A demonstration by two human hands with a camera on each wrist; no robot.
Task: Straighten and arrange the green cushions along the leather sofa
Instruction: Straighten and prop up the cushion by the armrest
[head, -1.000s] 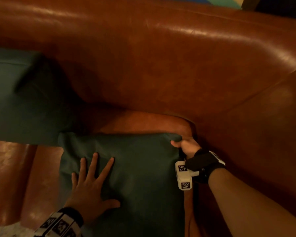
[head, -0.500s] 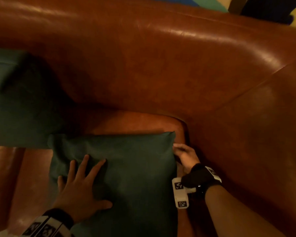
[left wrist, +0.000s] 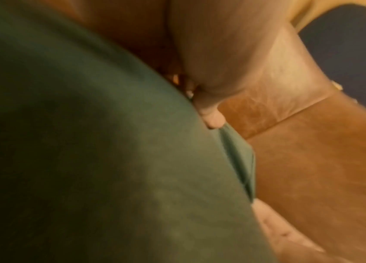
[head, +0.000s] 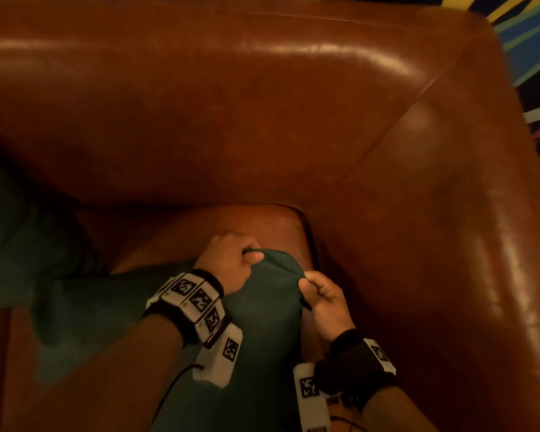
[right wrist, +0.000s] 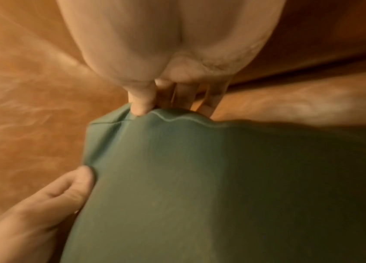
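A dark green cushion (head: 262,322) stands raised on the seat in the right corner of the brown leather sofa (head: 262,120). My left hand (head: 247,258) grips its top edge, fingers curled over the seam. Just to the right, my right hand (head: 307,283) pinches the same edge at the corner. In the right wrist view the right thumb (right wrist: 141,105) and fingers clamp the wavy seam of the cushion (right wrist: 199,178), with the left hand (right wrist: 42,204) at its side. The left wrist view shows the left thumb (left wrist: 211,117) on the cushion (left wrist: 87,142).
A second green cushion (head: 16,244) leans against the backrest at the far left, partly out of view. The sofa's right armrest (head: 449,244) rises close beside my right hand. Bare seat leather (head: 231,226) shows behind the held cushion.
The left hand has left its flat spot on the cushion's face and now grips the top edge beside the right hand. The cushion has risen from lying flat.
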